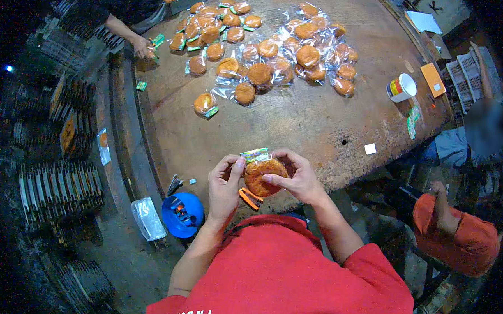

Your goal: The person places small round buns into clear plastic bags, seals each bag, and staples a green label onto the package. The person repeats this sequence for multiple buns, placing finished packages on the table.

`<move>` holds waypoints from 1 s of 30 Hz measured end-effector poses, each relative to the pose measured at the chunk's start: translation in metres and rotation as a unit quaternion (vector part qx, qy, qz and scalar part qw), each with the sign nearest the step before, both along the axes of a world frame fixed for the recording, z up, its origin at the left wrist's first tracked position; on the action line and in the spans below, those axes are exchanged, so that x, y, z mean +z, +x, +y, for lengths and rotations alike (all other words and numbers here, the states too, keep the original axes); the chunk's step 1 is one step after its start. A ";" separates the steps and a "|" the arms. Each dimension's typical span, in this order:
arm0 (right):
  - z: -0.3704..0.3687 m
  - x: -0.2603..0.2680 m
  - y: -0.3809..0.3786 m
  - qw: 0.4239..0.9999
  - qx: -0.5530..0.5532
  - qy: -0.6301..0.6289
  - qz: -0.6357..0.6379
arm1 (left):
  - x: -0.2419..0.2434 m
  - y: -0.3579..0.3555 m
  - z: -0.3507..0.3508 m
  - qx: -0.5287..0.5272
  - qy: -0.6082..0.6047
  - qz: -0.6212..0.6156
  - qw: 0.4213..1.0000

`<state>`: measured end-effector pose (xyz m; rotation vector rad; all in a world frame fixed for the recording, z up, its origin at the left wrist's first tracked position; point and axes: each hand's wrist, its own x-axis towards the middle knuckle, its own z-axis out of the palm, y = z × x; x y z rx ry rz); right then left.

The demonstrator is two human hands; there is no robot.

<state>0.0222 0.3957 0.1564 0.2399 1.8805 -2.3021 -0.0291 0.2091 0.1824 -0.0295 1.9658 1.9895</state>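
Observation:
A round brown bun in clear plastic (262, 177) is held between my two hands above the near edge of the wooden table (278, 124). A green printed label (253, 155) lies across the top of its bag. My left hand (227, 183) pinches the bag's left side beside the label. Around the bun's right side curls my right hand (297, 176), its thumb resting on the front. Just below the bun an orange stapler (250, 198) lies on the table, partly covered by the bun.
Bagged buns (259, 73) lie heaped across the far side, several with green labels. At left stand a blue bowl (182, 215) of small items and a stack of plastic bags (148, 218). A white tub (402, 88) stands at right. A co-worker's hand (142, 49) works at far left; other people sit at right.

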 end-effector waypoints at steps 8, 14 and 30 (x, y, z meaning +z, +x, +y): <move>-0.015 -0.013 -0.006 0.999 0.021 0.041 0.004 | -0.015 0.005 -0.010 0.066 0.051 0.016 0.996; -0.006 -0.019 -0.004 0.994 0.025 0.069 0.082 | -0.022 0.008 0.000 0.014 0.036 -0.029 0.999; 0.030 -0.057 0.014 0.986 0.048 0.129 0.091 | -0.047 0.018 0.032 -0.098 -0.045 0.034 0.994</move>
